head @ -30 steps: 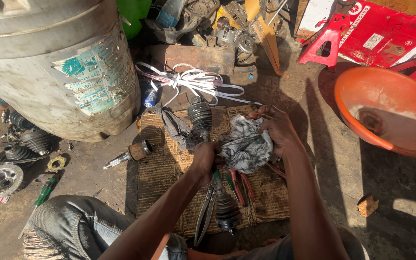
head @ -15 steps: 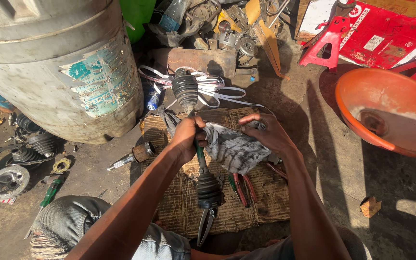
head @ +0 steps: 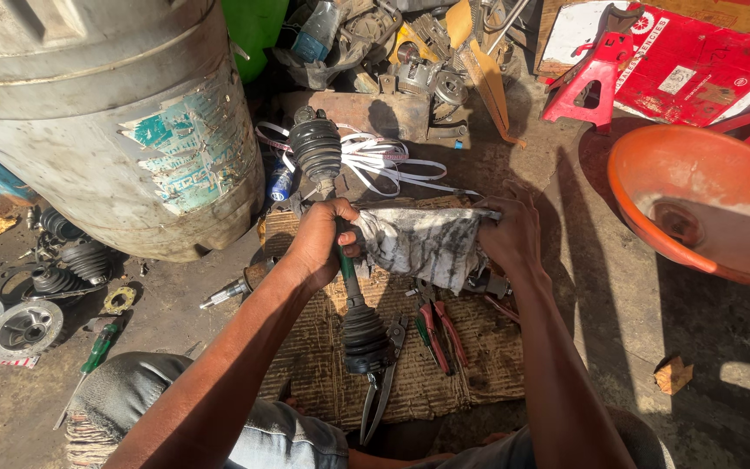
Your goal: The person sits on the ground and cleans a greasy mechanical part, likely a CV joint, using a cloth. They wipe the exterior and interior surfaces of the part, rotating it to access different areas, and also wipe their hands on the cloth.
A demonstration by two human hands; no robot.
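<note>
Drive shaft (head: 346, 265), seen from the head camera, stands roughly upright over a woven mat (head: 479, 365) on the workshop floor, with a black ribbed rubber boot at each end: the upper boot (head: 316, 148) near the white straps (head: 384, 161), the lower boot (head: 365, 334) close to the person's knee. The left hand (head: 319, 243) is clenched around the green middle of the shaft, fingers wrapped fully round it. The right hand (head: 507, 239) grasps a dirty grey-white rag (head: 423, 243), stretched between that hand and the shaft so that its left edge touches the shaft just beside the left hand.

On the mat beneath the rag lie red-handled pliers (head: 437, 326), and beside the lower boot a pair of dark long-nosed pliers (head: 379, 395) points toward the person. A large grey drum (head: 88, 113) with a torn blue-green label stands to the left, well apart from the mat. Left of the drum's base lie spare black rubber boots (head: 75, 256), two round metal parts (head: 6, 323) and a green-handled screwdriver (head: 97, 347). An orange basin (head: 705, 191) sits to the right, in sunlight, with red jack stands (head: 588, 82) and a red carton (head: 696, 65) behind it. A heap of metal parts (head: 418, 69) lies beyond the straps at the top.
</note>
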